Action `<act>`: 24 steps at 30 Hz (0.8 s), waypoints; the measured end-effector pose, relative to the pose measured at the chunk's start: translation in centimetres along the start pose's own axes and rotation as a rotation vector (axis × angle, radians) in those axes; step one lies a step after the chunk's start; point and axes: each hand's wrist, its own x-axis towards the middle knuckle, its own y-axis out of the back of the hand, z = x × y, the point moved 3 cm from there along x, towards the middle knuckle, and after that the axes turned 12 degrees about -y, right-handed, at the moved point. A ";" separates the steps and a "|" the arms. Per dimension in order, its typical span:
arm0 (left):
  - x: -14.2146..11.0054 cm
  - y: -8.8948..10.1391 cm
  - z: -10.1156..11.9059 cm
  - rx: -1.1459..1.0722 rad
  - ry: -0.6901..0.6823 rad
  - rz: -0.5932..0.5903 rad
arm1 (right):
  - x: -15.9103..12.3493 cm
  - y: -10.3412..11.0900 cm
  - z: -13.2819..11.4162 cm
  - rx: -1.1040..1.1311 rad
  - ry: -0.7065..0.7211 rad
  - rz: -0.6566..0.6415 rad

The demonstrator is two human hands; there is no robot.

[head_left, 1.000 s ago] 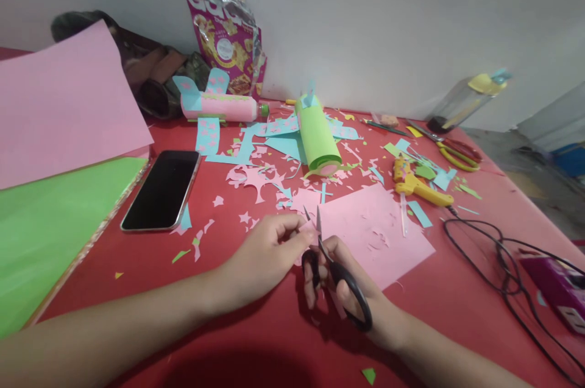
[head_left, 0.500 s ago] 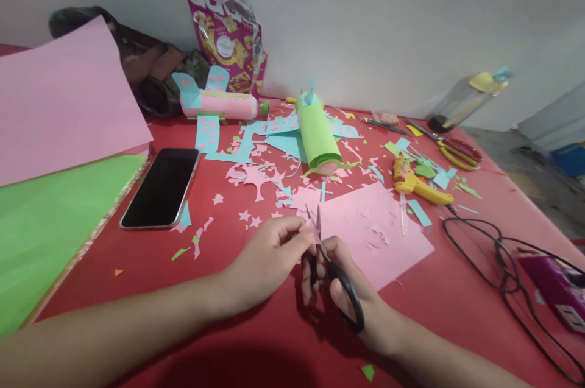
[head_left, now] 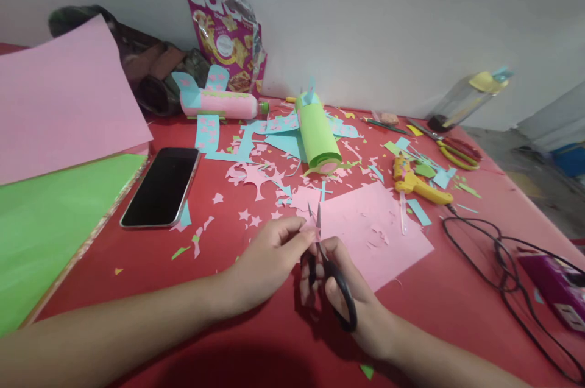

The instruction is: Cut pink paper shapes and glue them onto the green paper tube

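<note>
Black-handled scissors (head_left: 334,271) were gripped in the right hand (head_left: 363,296), blades parted at a pink paper scrap (head_left: 311,225) pinched between the left hand's (head_left: 269,260) thumb and fingers.

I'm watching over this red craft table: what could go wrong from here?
The left hand pinches a small pink paper piece close to the open black-handled metal scissors in the right hand: a nick seems possible. Tiny pink paper stars lie nearby and, if loose, might get brushed away.

scissors (head_left: 337,273): metal blades (head_left: 319,217), smooth plastic handles (head_left: 351,309); pink sheet (head_left: 361,226): matt paper
</note>
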 end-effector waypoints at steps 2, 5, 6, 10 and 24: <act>0.0 -0.1 0.0 -0.014 0.001 -0.010 | 0.0 0.0 0.2 -0.003 0.006 0.015; 0.0 0.0 -0.1 -0.018 0.001 -0.013 | 0.0 -0.1 0.4 0.017 0.007 0.019; 0.0 0.0 -0.2 -0.014 0.002 -0.009 | 0.0 -0.1 0.4 0.020 0.006 0.021; 0.1 0.2 -0.2 0.020 0.010 0.012 | 0.0 -0.1 0.4 0.019 0.001 0.042; 0.4 0.9 0.2 0.143 -0.031 -0.011 | -0.1 0.0 0.2 0.033 -0.034 0.079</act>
